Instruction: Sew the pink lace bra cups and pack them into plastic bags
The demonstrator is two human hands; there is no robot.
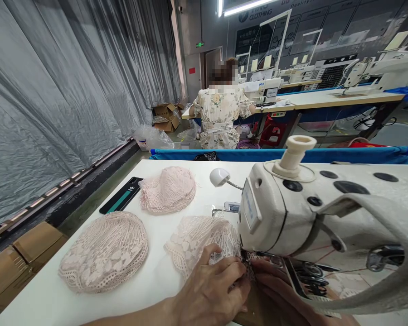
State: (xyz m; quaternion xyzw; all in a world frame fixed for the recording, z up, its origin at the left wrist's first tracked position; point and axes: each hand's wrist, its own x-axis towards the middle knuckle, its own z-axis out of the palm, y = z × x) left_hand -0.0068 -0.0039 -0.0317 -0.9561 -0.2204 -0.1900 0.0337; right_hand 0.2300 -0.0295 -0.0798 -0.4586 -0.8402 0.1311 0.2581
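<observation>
My left hand point(212, 283) lies on a pink lace piece point(199, 237) at the foot of a white sewing machine point(292, 213), fingers curled and pressing the lace toward the needle area. My right hand point(279, 290) sits beside it under the machine head, fingers bent onto the same lace; its fingertips are partly hidden by the machine. Two stacks of pink lace cups rest on the white table point(177, 285): one stack point(105, 251) at the near left, another stack point(168, 188) farther back.
A black phone point(122, 195) lies at the table's far left edge. Scissors point(311, 276) sit under the machine arm. A person in a floral dress point(220, 115) works at another sewing table ahead. Cardboard boxes point(18, 262) stand on the floor left; plastic sheeting covers the left wall.
</observation>
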